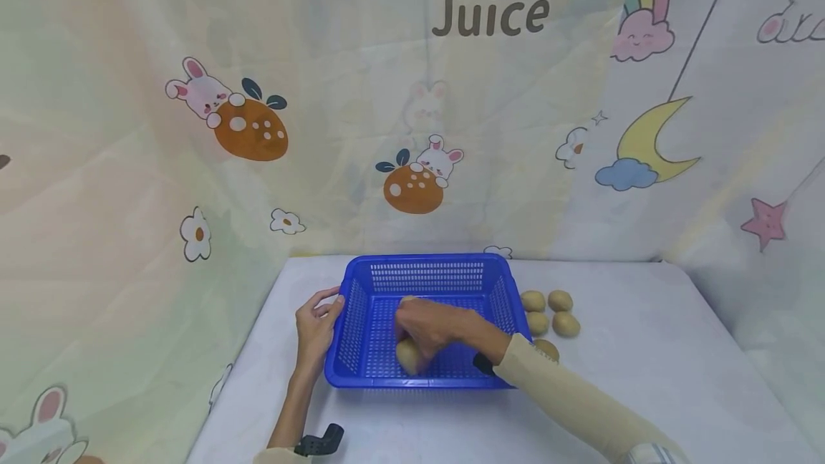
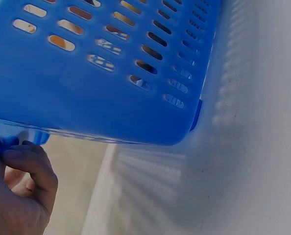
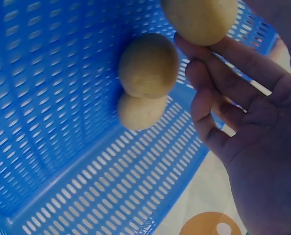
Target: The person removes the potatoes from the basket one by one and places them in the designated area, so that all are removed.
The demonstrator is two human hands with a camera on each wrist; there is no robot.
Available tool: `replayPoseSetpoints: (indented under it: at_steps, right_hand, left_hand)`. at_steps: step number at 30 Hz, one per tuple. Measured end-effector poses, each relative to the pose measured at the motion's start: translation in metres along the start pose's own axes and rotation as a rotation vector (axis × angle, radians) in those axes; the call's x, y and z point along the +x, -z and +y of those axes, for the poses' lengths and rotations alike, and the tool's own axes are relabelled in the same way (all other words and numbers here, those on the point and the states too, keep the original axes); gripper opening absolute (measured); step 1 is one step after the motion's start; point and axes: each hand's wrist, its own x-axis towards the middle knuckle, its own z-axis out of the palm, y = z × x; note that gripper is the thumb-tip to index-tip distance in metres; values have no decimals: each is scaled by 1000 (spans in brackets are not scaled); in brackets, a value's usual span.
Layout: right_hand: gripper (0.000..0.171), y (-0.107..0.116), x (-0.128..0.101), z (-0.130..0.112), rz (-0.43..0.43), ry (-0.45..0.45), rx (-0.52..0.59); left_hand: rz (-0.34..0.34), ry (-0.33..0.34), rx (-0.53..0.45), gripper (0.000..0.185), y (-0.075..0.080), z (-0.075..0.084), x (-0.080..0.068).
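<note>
Potato in hand: your right hand (image 1: 430,328) is down inside the blue perforated plastic basket (image 1: 425,269), fingers curled around a small round tan potato (image 1: 409,355) near the basket's 6 o'clock wall. The wrist view shows that potato (image 3: 200,18) at the fingertips, the palm partly open below it; you can't tell whether it touches the floor.
Why the right hand sits so: my reading is that the low reach keeps the potato close to the floor of the basket so it won't roll or bounce.
Left hand: your left hand (image 1: 317,328) grips the basket's rim at its 9 o'clock side, fingers (image 2: 30,164) hooked over the edge with the thumb outside. That hold looks meant to steady the light basket against the other hand's push.
Basket position: it stands near the middle of the white cloth-covered desk (image 1: 644,349), toward the 12 o'clock edge, level on its base.
Basket contents: the right wrist view shows two more tan potatoes (image 3: 148,66) lying touching each other on the slotted floor, beside the one you hold. The head view hides them behind your hand.
Loose pile: five similar potatoes (image 1: 559,301) lie on the desk at the basket's 3 o'clock, just beside its wall, clustered close together.
Backdrop: a pale cartoon-printed curtain (image 1: 258,92) hangs behind the desk at 12 o'clock.
</note>
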Motion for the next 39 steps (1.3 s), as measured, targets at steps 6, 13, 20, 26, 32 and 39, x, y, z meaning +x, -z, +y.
replayPoseSetpoints:
  at_steps: [6, 13, 20, 26, 32, 39]
  right_hand:
    - [29, 14, -5, 0, 33, -1, -19]
    - [38, 27, -15, 2, 73, -77, 15]
    - [29, 39, -29, 5, 137, -71, 104]
    - [36, 48, -43, 8, 194, -151, 172]
    - [33, 53, -58, 12, 261, -215, 208]
    - [34, 50, -73, 16, 326, -240, 239]
  left_hand:
    - [0, 0, 3, 30, 0, 0, -1]
    - [-4, -4, -20, 30, 0, 0, -2]
    - [-4, 6, -5, 31, 0, 0, -2]
    - [-7, 9, 6, 33, 1, 1, -2]
    - [-11, 11, -2, 33, 1, 4, -2]
    - [-8, 4, -5, 31, 0, 2, -3]
